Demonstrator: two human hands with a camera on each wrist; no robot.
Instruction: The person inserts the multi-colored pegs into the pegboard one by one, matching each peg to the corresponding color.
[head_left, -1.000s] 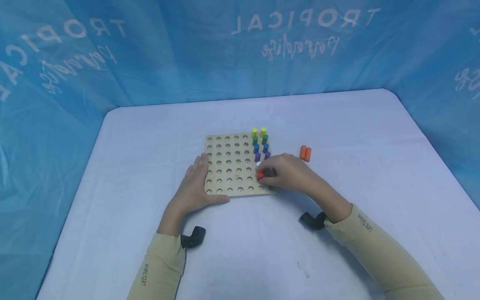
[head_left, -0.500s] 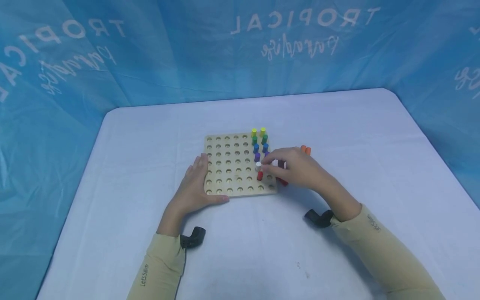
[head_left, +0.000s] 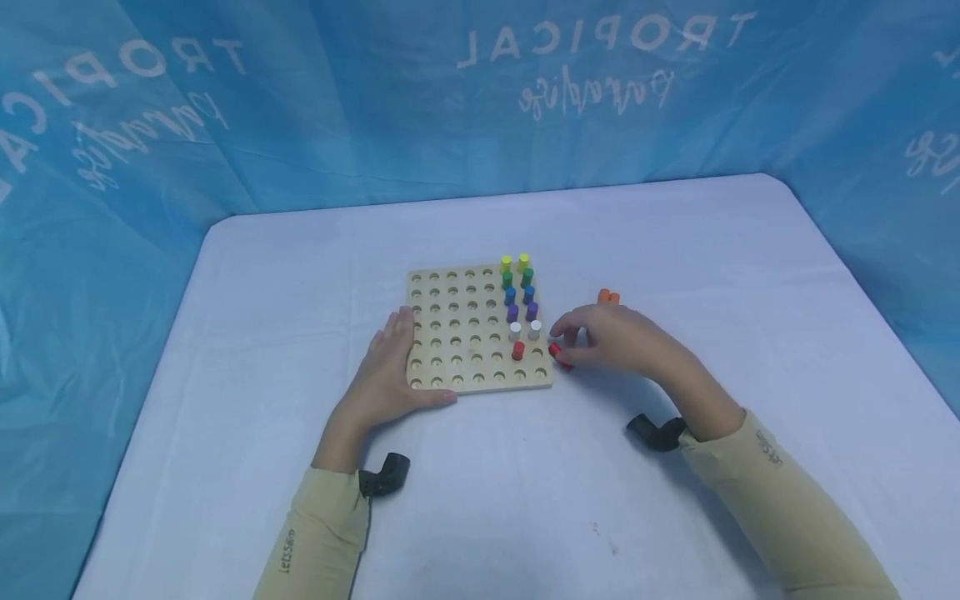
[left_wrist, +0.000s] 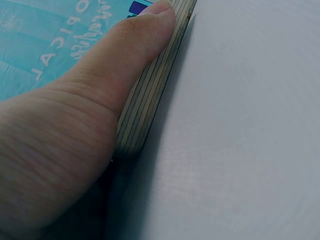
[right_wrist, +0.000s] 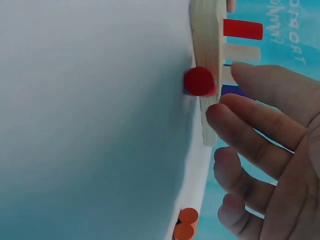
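Observation:
A wooden peg board lies on the white table. My left hand rests flat along its left edge, its thumb stretched along the front side. Paired yellow, green, blue, purple and white pegs stand in the two rightmost columns, with one upright red peg below the left white one. Just right of the board, my right hand hovers at a loose red peg lying on the table. Its fingers are bent and spread, and a gap shows between thumb and fingertips in the right wrist view.
Two orange pegs lie side by side on the table beyond my right hand, partly hidden by it in the head view. A blue curtain with mirrored lettering hangs behind the table. Dark wrist cameras sit at both sleeves.
My right hand let go of the red peg standing in the board, then placed or touched a white peg there. It has moved right to the loose red peg. The left hand stays put.

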